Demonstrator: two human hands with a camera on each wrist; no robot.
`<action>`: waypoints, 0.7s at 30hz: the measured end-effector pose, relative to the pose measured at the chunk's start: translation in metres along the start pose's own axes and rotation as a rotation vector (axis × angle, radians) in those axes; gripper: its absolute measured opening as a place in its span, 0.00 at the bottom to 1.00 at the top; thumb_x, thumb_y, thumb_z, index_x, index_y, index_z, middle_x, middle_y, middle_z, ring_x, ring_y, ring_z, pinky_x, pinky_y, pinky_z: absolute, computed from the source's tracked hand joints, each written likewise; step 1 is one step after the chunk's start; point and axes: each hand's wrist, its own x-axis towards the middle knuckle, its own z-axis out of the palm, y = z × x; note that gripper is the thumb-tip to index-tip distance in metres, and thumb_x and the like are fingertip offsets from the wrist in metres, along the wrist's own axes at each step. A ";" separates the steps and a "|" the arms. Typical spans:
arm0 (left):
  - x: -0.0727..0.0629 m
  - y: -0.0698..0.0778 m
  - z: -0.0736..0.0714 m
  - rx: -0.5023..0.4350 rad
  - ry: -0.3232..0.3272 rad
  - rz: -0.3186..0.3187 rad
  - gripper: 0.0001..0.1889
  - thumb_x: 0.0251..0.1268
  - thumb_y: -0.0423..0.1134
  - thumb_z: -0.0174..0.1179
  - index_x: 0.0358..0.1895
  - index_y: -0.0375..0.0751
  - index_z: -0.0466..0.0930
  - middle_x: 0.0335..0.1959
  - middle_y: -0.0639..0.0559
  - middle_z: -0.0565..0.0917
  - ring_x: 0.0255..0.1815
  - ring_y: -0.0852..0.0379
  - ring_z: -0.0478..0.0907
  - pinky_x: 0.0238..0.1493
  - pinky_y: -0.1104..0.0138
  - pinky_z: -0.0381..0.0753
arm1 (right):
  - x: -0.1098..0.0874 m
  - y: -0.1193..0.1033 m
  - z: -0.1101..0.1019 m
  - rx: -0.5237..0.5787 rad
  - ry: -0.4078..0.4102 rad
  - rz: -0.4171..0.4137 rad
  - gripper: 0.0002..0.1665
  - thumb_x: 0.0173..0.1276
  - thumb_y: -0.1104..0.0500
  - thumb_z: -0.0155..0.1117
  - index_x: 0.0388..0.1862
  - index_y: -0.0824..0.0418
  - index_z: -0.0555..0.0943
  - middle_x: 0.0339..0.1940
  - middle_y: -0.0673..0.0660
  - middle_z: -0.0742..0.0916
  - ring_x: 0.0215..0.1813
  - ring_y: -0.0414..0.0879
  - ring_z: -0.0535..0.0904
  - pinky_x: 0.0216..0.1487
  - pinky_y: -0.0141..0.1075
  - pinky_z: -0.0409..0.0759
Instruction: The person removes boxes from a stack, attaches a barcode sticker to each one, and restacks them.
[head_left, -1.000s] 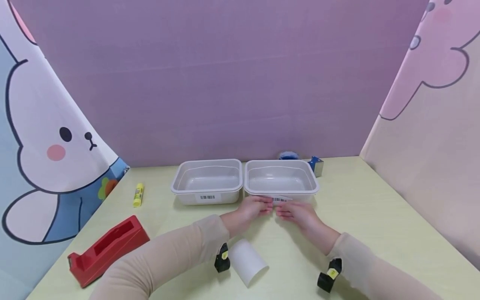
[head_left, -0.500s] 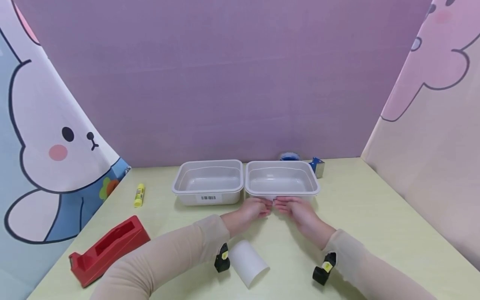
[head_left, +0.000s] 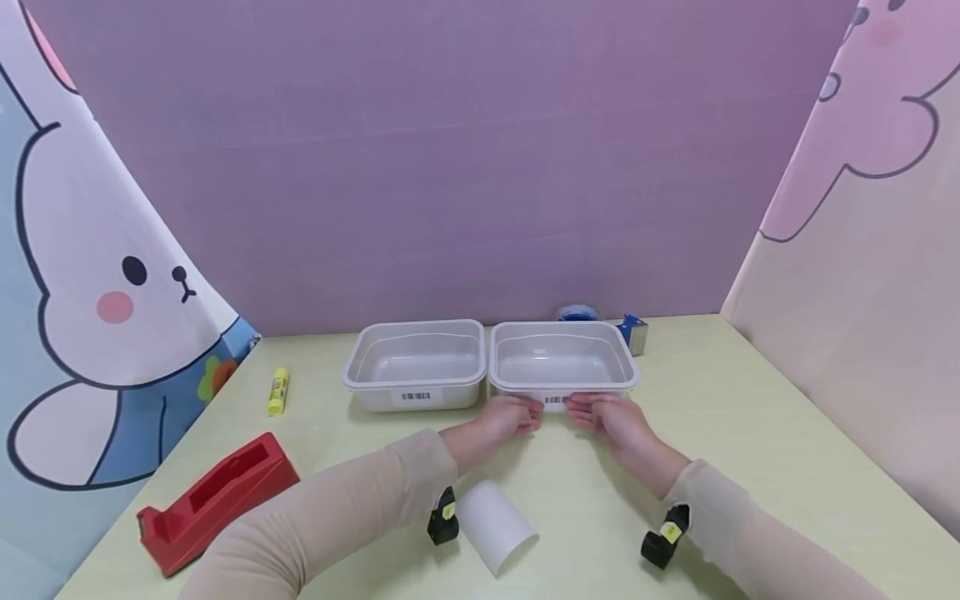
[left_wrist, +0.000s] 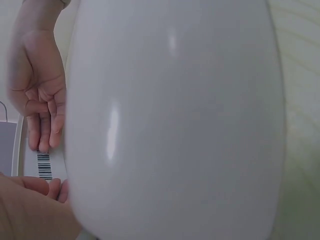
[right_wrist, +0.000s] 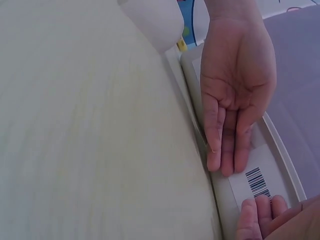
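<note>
Two pale grey plastic tubs stand side by side at the back of the table, the left tub [head_left: 415,364] and the right tub [head_left: 564,362]. A white barcode label [head_left: 555,401] lies against the right tub's front wall. My left hand [head_left: 497,423] touches the label's left end with extended fingers. At its right end, my right hand [head_left: 621,429] rests its fingertips on the label and wall, partly covering the barcode. Both hands and the barcode [right_wrist: 258,182] also show in the right wrist view. In the left wrist view, a smooth white curved piece [left_wrist: 175,120] hides much of the scene.
A white curved piece [head_left: 495,525] lies between my forearms. On the left are a red tape dispenser [head_left: 217,500] and a yellow glue stick [head_left: 277,392]. A blue tape cutter [head_left: 632,332] stands behind the right tub. The left tub bears its own barcode label [head_left: 416,396].
My right hand first slid left over the barcode, close to the left hand, then moved back right along the label, uncovering part of it. The left hand stayed nearly still.
</note>
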 end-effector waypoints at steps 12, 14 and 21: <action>0.003 -0.002 0.000 -0.013 0.008 -0.041 0.20 0.58 0.18 0.48 0.54 0.24 0.76 0.53 0.31 0.81 0.54 0.40 0.80 0.57 0.60 0.82 | 0.003 0.007 -0.009 0.016 -0.008 0.095 0.21 0.71 0.70 0.44 0.60 0.79 0.69 0.45 0.64 0.87 0.40 0.43 0.85 0.45 0.33 0.86; 0.002 -0.001 0.000 -0.011 0.004 -0.037 0.20 0.58 0.18 0.48 0.55 0.23 0.76 0.54 0.31 0.80 0.54 0.39 0.80 0.57 0.60 0.82 | 0.004 0.008 -0.010 0.017 -0.016 0.102 0.22 0.71 0.70 0.43 0.60 0.80 0.68 0.41 0.61 0.88 0.39 0.43 0.85 0.44 0.33 0.86; 0.003 -0.001 -0.001 0.006 -0.009 -0.039 0.20 0.58 0.18 0.48 0.56 0.23 0.75 0.54 0.30 0.80 0.55 0.39 0.80 0.58 0.59 0.81 | 0.003 0.007 -0.013 0.048 -0.033 0.118 0.22 0.72 0.70 0.41 0.60 0.82 0.67 0.38 0.59 0.88 0.39 0.43 0.85 0.46 0.34 0.86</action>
